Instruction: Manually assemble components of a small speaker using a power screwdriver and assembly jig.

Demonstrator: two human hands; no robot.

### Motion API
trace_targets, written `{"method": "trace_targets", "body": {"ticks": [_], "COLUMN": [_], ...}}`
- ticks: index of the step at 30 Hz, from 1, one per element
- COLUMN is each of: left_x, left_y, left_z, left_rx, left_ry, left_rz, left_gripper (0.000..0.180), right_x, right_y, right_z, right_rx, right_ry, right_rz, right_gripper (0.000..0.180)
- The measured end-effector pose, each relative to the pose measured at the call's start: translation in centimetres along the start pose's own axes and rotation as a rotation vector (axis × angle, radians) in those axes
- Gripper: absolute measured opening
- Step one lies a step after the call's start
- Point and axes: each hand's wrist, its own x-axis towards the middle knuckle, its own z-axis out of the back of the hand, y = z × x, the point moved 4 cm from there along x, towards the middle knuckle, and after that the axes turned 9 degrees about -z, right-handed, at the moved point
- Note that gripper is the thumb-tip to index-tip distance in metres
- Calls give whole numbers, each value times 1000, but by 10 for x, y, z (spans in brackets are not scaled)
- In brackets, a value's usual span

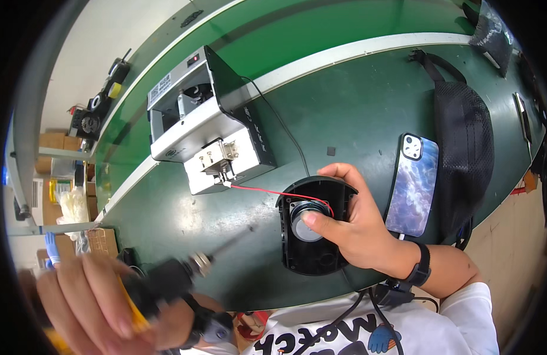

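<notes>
My left hand [96,302] is closed around a yellow-and-black power screwdriver [167,281], whose long thin bit points right and away from me, blurred by motion. The bit's tip is in the air, apart from the housing. My right hand [365,228] grips a curved black plastic housing [315,260] on the table, fingers over its far right edge. Its thumb presses on a round speaker [307,228] with a grey back, seated inside the housing. A red wire [273,190] runs from the speaker to a white connector [227,184] by the metal machine.
Beyond the housing stands a silver-and-black metal machine [208,124] with a black cable. At right lie a phone [413,183] in a marbled blue case and a black mesh bag [462,148]. A small dark square [331,151] sits on the green table [356,112]. Cables hang by the near edge.
</notes>
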Motion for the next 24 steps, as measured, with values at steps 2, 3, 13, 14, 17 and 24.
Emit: {"method": "trace_targets", "body": {"ticks": [2, 3, 13, 14, 17, 24], "left_x": [0, 9, -7, -6, -5, -4], "left_y": [-11, -1, 88, 89, 102, 109], "left_z": [5, -14, -62, -62, -61, -62], "left_rx": [-18, -160, 59, 65, 63, 87], "left_ry": [-44, 207, 28, 33, 47, 59], "left_rz": [48, 292, -60, -49, -2, 62], "left_gripper": [35, 54, 57, 58, 61, 65], "right_x": [0, 0, -2, -3, -2, -1], "right_y": [1, -1, -2, -1, -1, -2], "right_z": [4, -1, -6, -7, -3, -4], "right_rx": [-26, -28, -23, -33, -63, -59], "right_ry": [-28, -14, -20, -17, -42, -34], "right_rz": [-11, -17, -6, -3, 4, 7], "right_gripper": [54, 54, 55, 55, 55, 55]}}
